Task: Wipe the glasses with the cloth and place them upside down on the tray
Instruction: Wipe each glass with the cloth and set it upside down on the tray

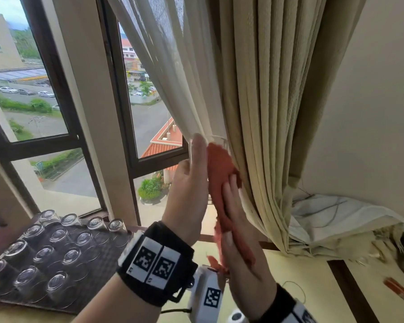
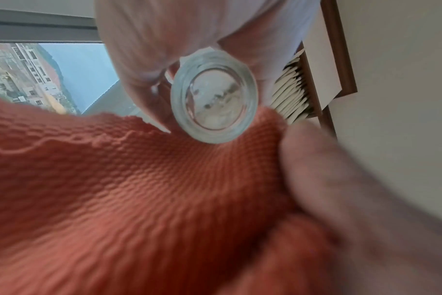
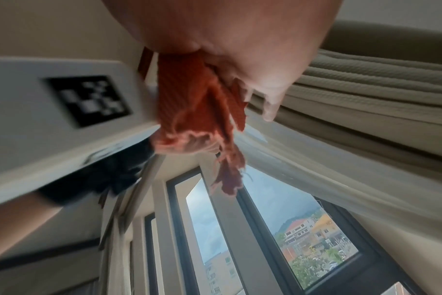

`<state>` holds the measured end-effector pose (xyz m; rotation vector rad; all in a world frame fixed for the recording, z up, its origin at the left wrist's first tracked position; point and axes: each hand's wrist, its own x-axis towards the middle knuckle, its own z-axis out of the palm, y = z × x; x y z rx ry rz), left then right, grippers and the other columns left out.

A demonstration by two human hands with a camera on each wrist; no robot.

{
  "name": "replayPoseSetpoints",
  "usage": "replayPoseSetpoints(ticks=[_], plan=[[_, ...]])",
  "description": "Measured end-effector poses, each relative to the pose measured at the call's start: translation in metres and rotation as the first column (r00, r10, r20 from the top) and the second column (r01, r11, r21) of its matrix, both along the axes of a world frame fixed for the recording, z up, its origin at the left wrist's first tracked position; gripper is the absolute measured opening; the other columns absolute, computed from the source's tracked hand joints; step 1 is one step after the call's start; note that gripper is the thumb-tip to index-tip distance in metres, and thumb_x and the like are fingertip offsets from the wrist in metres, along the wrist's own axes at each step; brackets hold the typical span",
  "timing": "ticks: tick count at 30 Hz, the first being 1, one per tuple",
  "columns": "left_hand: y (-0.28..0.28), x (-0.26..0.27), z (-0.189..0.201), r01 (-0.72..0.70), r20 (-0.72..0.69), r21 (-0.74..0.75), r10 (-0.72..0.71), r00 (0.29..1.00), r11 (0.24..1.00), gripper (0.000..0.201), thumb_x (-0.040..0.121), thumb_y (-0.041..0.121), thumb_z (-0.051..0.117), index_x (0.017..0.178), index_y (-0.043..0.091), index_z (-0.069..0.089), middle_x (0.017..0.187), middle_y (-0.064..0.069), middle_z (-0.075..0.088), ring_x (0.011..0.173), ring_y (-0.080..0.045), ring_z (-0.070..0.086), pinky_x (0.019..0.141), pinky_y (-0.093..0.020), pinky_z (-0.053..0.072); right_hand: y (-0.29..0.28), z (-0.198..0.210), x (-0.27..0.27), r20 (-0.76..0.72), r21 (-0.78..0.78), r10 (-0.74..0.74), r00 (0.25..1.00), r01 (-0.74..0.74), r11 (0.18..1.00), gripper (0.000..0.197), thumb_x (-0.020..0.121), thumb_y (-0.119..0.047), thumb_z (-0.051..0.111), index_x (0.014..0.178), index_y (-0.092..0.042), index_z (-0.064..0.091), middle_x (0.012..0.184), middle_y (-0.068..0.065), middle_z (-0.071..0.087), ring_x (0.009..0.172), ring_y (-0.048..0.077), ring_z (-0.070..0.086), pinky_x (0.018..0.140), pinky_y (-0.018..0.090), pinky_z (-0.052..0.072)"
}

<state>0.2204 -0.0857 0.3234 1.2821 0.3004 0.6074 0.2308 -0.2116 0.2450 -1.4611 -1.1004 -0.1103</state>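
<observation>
While the glass (image 1: 197,145) is up at chest height in front of the curtain (image 1: 261,113), the left hand (image 1: 187,190) grips its wall with fingers along 1 side and the thumb on the other; the left wrist view shows the thick base end-on, clear of the fingers. Against it, the right hand (image 1: 240,241) holds the orange cloth (image 1: 222,180) bunched in the palm, fingers pressed flat on the fabric. To wipe well, I judge the cloth should reach inside to the base and then sweep the rim, with the glass turned in the left fingers so no strip is missed. Farther off to the left on the bench (image 1: 301,264), the dark tray (image 1: 98,262) carries about 15 glasses (image 1: 56,250) upside down in rows, with free spots on its near right side.
</observation>
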Motion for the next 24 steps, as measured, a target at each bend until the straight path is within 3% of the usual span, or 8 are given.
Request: replayPoseSetpoints(ticks=[4,8,12,17,19,21,22,24], plan=[[0.002,-0.003,-0.003,-0.006,-0.072,-0.001,0.006,0.997,1.0,0.098,0.056,0.074,0.088,0.127,0.015,0.057,0.103,-0.01,0.081,0.087,-0.025,0.081,0.078,-0.04,0.066,0.004,-0.003,0.005,-0.329,0.144,0.156,0.931,-0.114,0.983,0.061,0.11,-0.031,0.039,0.167,-0.029,0.019,0.169,-0.003,0.036,0.156,0.022,0.036,0.119,0.05,0.042],[-0.01,-0.007,-0.012,0.02,-0.083,-0.001,-0.02,0.996,1.0,0.073,0.073,0.07,0.075,0.118,0.013,0.065,0.088,0.0,0.08,0.085,-0.016,0.079,0.074,-0.031,0.062,0.004,0.016,0.026,-0.479,0.096,-0.01,0.878,0.064,0.993,0.066,0.095,-0.068,0.057,0.149,-0.031,0.057,0.118,-0.007,0.077,0.105,0.008,0.074,0.088,0.029,0.06],[-0.025,-0.008,-0.013,0.093,-0.105,-0.13,-0.107,0.989,0.987,0.07,0.093,0.079,0.045,0.122,0.021,0.073,0.112,0.0,0.081,0.114,-0.02,0.074,0.108,-0.05,0.053,0.008,0.035,0.028,-0.271,0.159,-0.027,0.962,0.072,0.985,0.053,0.107,-0.039,0.043,0.16,-0.032,0.042,0.154,-0.007,0.057,0.127,0.001,0.058,0.102,0.021,0.048],[-0.007,-0.005,-0.009,0.008,-0.087,-0.151,-0.022,0.996,0.988,0.054,0.112,0.056,0.039,0.1,0.025,0.082,0.104,-0.006,0.083,0.105,-0.025,0.078,0.093,-0.041,0.056,0.0,0.005,0.001,0.015,-0.03,-0.036,0.999,0.037,0.999,0.057,0.11,-0.031,0.039,0.166,-0.027,0.029,0.174,-0.01,0.022,0.156,0.018,0.032,0.126,0.044,0.028],[0.002,-0.005,-0.014,-0.008,-0.074,-0.133,-0.002,0.997,0.991,0.058,0.111,0.061,0.037,0.11,0.02,0.079,0.102,-0.01,0.082,0.097,-0.023,0.079,0.088,-0.039,0.058,0.0,-0.009,-0.005,-0.115,-0.047,0.014,0.993,-0.019,0.999,0.058,0.109,-0.038,0.042,0.165,-0.041,0.025,0.166,-0.013,0.035,0.129,0.013,0.052,0.112,0.036,0.039],[0.004,-0.007,-0.017,0.031,-0.056,-0.09,-0.036,0.998,0.995,0.065,0.106,0.07,0.037,0.118,0.019,0.075,0.107,-0.018,0.079,0.089,-0.025,0.077,0.084,-0.044,0.06,0.001,-0.009,-0.001,-0.234,-0.003,0.03,0.972,-0.032,0.999,0.058,0.11,-0.036,0.041,0.165,-0.04,0.024,0.155,-0.012,0.05,0.131,0.011,0.056,0.109,0.027,0.044],[0.003,-0.006,-0.018,0.053,-0.049,-0.076,-0.057,0.997,0.996,0.067,0.104,0.073,0.037,0.12,0.02,0.074,0.107,-0.019,0.079,0.087,-0.026,0.077,0.081,-0.046,0.06,0.003,-0.007,0.004,-0.29,0.008,0.022,0.957,-0.02,1.0,0.058,0.108,-0.037,0.04,0.165,-0.037,0.027,0.151,-0.01,0.058,0.134,0.019,0.059,0.108,0.029,0.048],[-0.005,-0.008,-0.018,0.082,-0.052,-0.055,-0.085,0.995,0.995,0.066,0.103,0.073,0.035,0.12,0.021,0.072,0.096,-0.009,0.08,0.082,-0.022,0.078,0.075,-0.043,0.06,0.007,0.009,0.014,-0.414,0.025,-0.006,0.91,0.018,1.0,0.058,0.103,-0.046,0.043,0.16,-0.038,0.038,0.125,-0.003,0.075,0.1,0.033,0.075,0.082,0.032,0.062]])
